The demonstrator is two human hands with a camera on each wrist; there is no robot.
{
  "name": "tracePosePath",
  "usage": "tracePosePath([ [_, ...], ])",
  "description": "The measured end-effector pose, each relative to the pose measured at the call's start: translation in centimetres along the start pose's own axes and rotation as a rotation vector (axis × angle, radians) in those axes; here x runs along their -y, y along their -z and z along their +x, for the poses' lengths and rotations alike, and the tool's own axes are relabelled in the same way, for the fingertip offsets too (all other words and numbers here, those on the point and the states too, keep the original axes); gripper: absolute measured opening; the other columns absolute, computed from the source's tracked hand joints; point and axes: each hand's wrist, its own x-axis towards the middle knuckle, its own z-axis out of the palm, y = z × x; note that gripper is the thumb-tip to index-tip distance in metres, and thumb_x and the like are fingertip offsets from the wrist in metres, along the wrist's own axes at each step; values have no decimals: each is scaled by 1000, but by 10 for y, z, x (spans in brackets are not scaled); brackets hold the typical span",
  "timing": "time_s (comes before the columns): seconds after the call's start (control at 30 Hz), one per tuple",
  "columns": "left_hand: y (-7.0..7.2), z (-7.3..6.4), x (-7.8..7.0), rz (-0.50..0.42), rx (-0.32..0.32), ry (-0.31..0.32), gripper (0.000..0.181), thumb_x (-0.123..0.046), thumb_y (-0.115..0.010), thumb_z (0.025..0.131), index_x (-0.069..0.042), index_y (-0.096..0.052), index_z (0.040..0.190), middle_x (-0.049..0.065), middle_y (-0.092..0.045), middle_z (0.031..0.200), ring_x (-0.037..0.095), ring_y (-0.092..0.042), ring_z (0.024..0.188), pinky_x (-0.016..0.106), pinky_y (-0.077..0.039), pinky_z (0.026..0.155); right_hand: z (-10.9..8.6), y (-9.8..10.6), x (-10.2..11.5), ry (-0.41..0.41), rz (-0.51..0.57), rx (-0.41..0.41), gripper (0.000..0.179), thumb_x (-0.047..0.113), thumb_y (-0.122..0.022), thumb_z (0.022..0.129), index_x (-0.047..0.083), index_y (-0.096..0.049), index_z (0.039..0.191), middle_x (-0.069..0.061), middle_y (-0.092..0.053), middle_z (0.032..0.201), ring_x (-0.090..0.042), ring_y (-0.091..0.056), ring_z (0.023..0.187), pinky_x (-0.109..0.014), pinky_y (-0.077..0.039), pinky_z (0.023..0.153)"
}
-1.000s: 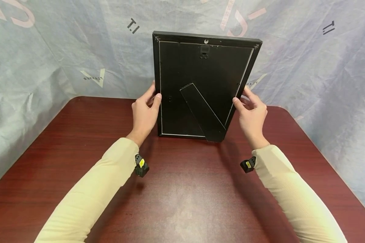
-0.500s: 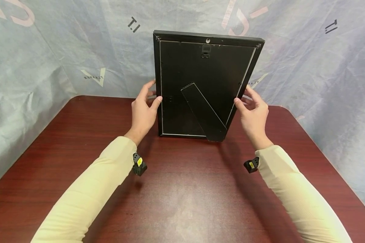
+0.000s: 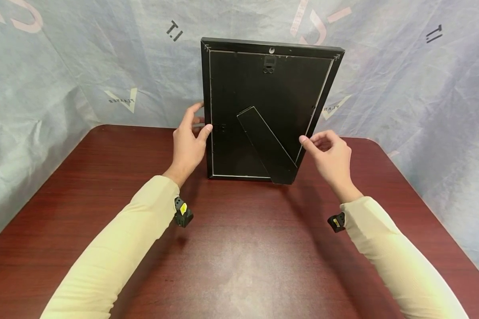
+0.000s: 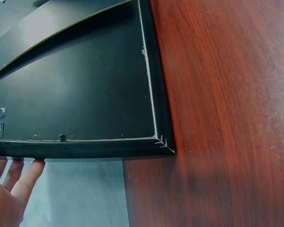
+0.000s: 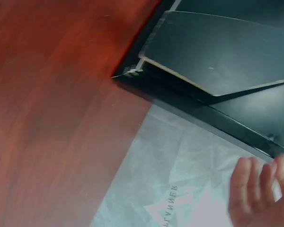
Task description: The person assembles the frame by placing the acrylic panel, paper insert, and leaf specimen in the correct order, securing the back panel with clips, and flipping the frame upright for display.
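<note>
A black picture frame (image 3: 227,88) stands on its lower edge on the table, its back toward me and leaning away. The easel leg (image 3: 268,148) slants across the back panel down to the lower right corner. My left hand (image 3: 189,144) grips the left side, thumb on the near edge and fingers behind. In the left wrist view its fingers (image 4: 27,182) lie along the frame's outer edge. My right hand (image 3: 333,157) is at the right side, thumb tip overlapping the edge. In the right wrist view its fingers (image 5: 255,187) are loosely bent beside the frame, off its edge.
The reddish-brown wooden table (image 3: 231,243) spreads around the frame, with rounded far corners. A grey cloth backdrop (image 3: 151,57) with printed letters hangs behind and along both sides. Black wrist cameras (image 3: 182,212) are strapped below both hands.
My right hand has let its fingers come away from the frame's right edge and has shifted slightly down. The left hand keeps its hold, and the frame has barely moved.
</note>
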Motion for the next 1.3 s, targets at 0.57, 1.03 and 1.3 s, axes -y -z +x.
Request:
tracePosePath([
  [0.57, 5, 1, -1, 57, 76, -69, 70, -3, -56, 104, -23, -24, 163, 19, -58, 130, 28, -57, 120, 42, -48, 90, -10, -13, 4, 196, -183, 409, 12, 19, -68, 100, 9, -75, 98, -7, -72, 84, -21, -62, 72, -36, -45, 67],
  [1.03, 12, 17, -9, 8, 92, -156, 65, -20, -49, 109, -31, -18, 165, 2, -44, 155, 21, -55, 123, 43, -50, 93, -16, -7, 0, 230, -131, 439, 13, 20, -65, 102, 12, -75, 99, -5, -72, 86, -19, -59, 72, -35, -45, 66],
  [1.3, 18, 31, -32, -12, 28, -226, 62, -17, -44, 110, -32, -20, 164, -12, -40, 157, 9, -55, 122, 34, -47, 94, -21, -5, -1, 231, -116, 474, 12, 19, -65, 102, 13, -75, 99, -3, -69, 81, -19, -54, 68, -34, -44, 63],
])
